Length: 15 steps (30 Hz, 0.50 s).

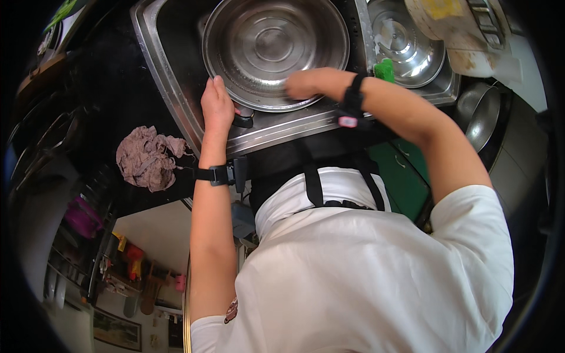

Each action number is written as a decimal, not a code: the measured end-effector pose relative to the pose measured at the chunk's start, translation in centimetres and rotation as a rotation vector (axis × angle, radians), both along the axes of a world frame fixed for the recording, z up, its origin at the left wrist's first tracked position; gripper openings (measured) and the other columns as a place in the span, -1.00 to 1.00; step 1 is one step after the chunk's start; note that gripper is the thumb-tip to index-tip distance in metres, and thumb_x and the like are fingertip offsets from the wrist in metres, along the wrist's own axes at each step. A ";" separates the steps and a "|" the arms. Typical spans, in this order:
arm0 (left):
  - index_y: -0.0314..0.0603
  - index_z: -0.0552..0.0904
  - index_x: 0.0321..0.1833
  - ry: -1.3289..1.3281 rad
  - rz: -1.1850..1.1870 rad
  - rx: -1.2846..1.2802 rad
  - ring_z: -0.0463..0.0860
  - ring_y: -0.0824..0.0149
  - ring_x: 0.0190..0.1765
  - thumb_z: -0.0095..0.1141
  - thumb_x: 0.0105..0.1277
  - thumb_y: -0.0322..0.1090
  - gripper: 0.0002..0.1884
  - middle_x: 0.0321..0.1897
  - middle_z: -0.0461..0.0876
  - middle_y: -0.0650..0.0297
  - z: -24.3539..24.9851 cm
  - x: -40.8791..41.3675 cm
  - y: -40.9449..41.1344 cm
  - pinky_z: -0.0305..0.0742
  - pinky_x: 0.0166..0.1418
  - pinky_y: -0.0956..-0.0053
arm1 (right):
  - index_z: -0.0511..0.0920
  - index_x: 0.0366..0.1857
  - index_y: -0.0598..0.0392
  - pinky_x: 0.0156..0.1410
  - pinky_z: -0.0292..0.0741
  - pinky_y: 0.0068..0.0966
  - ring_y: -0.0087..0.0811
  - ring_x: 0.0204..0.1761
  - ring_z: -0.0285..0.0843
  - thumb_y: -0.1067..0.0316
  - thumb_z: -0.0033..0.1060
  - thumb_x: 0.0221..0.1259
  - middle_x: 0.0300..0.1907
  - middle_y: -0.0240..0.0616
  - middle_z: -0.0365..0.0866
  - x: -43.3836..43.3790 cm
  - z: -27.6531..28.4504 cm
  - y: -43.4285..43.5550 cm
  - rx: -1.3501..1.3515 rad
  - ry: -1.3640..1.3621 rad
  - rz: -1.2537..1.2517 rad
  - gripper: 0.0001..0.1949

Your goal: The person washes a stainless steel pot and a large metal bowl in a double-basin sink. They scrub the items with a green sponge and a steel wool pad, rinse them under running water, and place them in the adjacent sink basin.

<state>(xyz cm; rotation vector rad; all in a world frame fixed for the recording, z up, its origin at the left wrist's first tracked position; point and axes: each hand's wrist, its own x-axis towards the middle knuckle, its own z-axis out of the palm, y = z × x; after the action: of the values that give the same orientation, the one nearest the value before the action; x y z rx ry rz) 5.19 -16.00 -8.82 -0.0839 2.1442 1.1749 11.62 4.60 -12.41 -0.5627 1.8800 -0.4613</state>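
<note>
A wide stainless steel pan with concentric rings in its base lies tilted in the sink basin. My left hand grips its rim at the near left, just beside a black handle. Inside the pan, my right hand is bent down against the near inner wall and looks blurred. Its fingertips are hidden, so whether it holds something cannot be told. Both wrists wear black straps.
The steel sink has a second basin holding a shiny steel bowl and a green item. A crumpled brownish cloth lies on the black counter at left. A metal strainer stands at right, below stained white boards.
</note>
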 end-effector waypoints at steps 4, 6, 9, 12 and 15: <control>-0.37 0.48 -0.17 0.024 0.002 -0.070 0.58 0.25 -0.65 -0.30 0.57 -0.09 -0.57 -0.61 0.51 0.12 0.1 0.1 0.3 0.49 -0.58 0.41 | 0.59 0.07 0.15 0.13 0.48 -0.21 -0.05 0.00 0.62 0.29 -0.09 0.29 -0.02 0.06 0.65 -0.3 0.0 -0.7 -0.104 -0.021 -0.160 -0.65; -0.38 0.49 -0.19 0.031 0.006 -0.118 0.62 0.11 -0.58 -0.28 0.56 -0.09 -0.57 -0.58 0.55 0.03 -0.3 0.1 0.2 0.52 -0.49 0.30 | 0.48 0.17 0.25 0.16 0.48 -0.20 0.03 0.03 0.60 0.23 -0.14 0.37 0.02 0.14 0.61 -1.9 -1.0 -4.2 -0.332 0.115 -0.466 -0.59; -0.40 0.52 -0.22 0.226 -0.067 -0.243 0.63 -0.16 -0.36 -0.26 0.54 -0.10 -0.57 -0.48 0.59 -0.13 -1.3 -0.3 -0.5 0.50 -0.26 0.11 | 0.45 0.20 0.25 0.19 0.46 -0.22 0.05 0.08 0.56 0.17 -0.14 0.41 0.04 0.17 0.59 -1.0 -1.3 -5.0 -0.408 0.166 -0.599 -0.57; -0.42 0.54 -0.21 0.218 -0.098 -0.208 0.57 -0.29 -0.16 -0.23 0.52 -0.11 -0.57 -0.34 0.61 -0.23 -2.2 -0.5 -1.0 0.43 -0.09 -0.01 | 0.57 0.02 0.20 0.15 0.48 -0.21 0.01 0.04 0.59 0.23 -0.12 0.34 -0.03 0.06 0.64 1.7 -0.9 -2.0 -0.112 0.038 -0.293 -0.65; -0.43 0.53 -0.13 0.265 -0.135 -0.210 0.59 -0.29 -0.10 -0.13 0.46 -0.09 -0.59 -0.26 0.63 -0.25 -2.3 -0.6 -1.0 0.46 -0.04 -0.01 | 0.66 -0.14 0.22 0.08 0.51 -0.16 -0.01 -0.01 0.62 0.26 -0.05 0.24 -0.04 0.04 0.66 2.5 -0.6 -1.4 0.006 0.009 -0.328 -0.68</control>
<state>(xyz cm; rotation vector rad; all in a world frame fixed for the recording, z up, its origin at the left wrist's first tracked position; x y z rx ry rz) 4.60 -17.05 -11.08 0.1296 2.4587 0.9225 14.07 3.19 -13.02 -0.2518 1.9895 -0.6666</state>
